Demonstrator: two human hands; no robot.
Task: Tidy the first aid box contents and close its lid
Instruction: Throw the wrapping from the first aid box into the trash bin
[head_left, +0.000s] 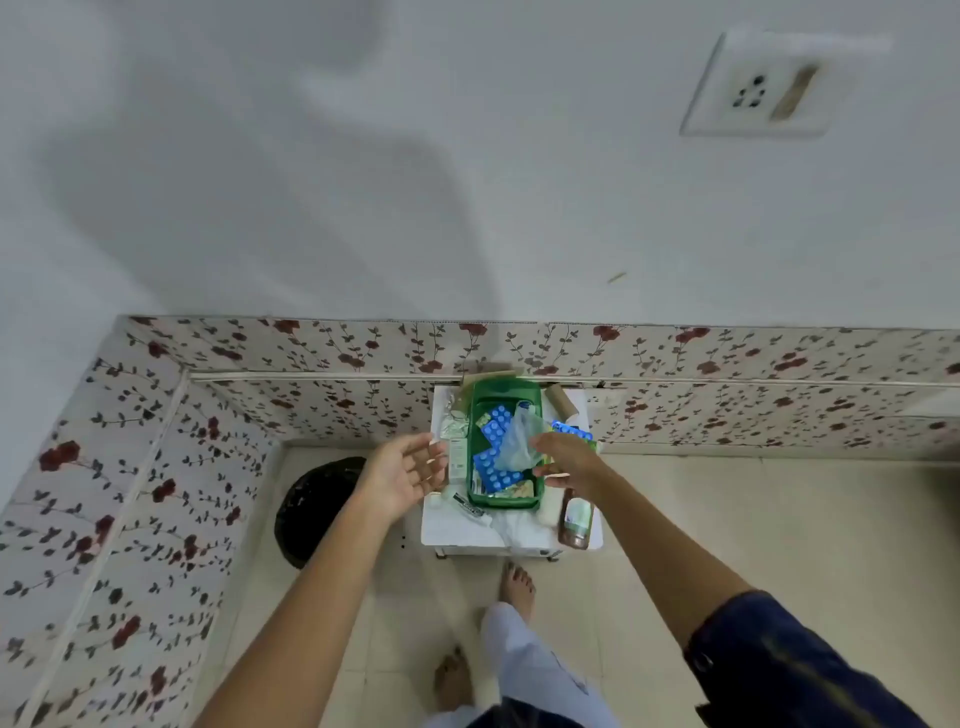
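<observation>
Midway: my right hand (563, 457) pinches a plastic bag (517, 441) over the green box (506, 501); left hand (402, 475) open; lid unclosed.

Green box (530, 389), blue blister packs (501, 475), red-flowered wall covering (311, 343).

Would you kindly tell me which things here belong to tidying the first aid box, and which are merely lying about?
Belongs to the job:
green box
blue blister packs
clear plastic bag in the right hand
brown bottle
tube
left hand, open

Lying about:
black bin bag
wall socket
</observation>
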